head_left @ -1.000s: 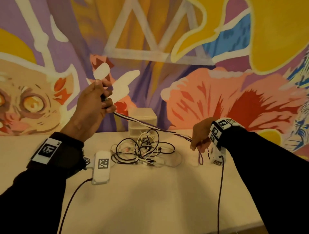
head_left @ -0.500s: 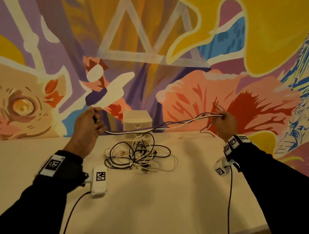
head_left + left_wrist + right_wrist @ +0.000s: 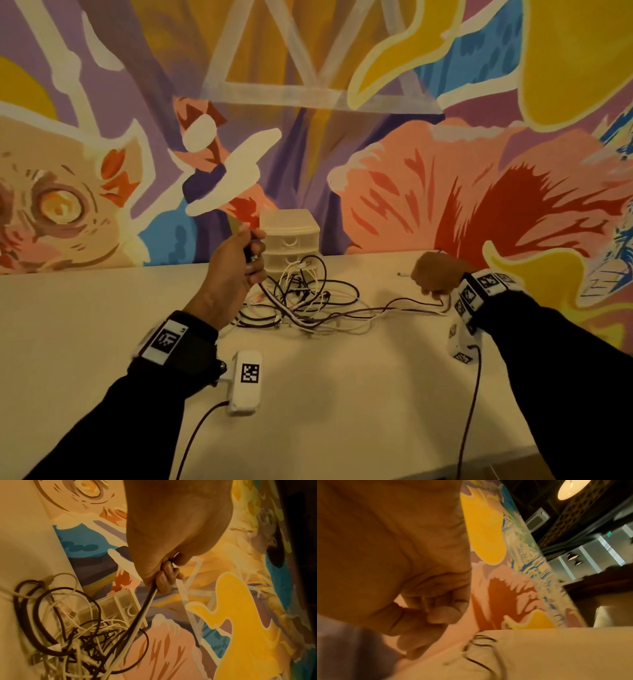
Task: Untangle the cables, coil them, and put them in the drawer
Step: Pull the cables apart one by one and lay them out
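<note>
Cables (image 3: pixel 301 301), black and white, lie in a loose tangle on the table (image 3: pixel 342 394), just in front of a small drawer unit (image 3: pixel 291 240) that stands against the wall. From that heap a black strand and a white strand, side by side, rise to the left hand (image 3: pixel 236 263), which is lifted above the table beside the drawer unit; its fingers (image 3: pixel 165 580) are curled tight round the pair, with the end of the strands poking out by the thumb in the left wrist view. Other strands run low across the table from the heap toward the right hand (image 3: pixel 436 277), which sits low over the table to the right of the tangle, well apart from the left. Its fingers (image 3: pixel 426 616) are curled inward, and a blurred dark strand lies on the table just beyond them; whether they actually pinch it cannot be told. The table is pale and plain, and a painted mural (image 3: pixel 445 171) in purple, yellow, pink and blue, with a wide-eyed animal at the left, covers the wall behind it. Dark sleeves cover both forearms, and each wrist carries a band (image 3: pixel 164 341) with black-and-white marker squares. Overhead, in the right wrist view, a round lamp (image 3: pixel 573 489) glows on a dark ceiling.
</note>
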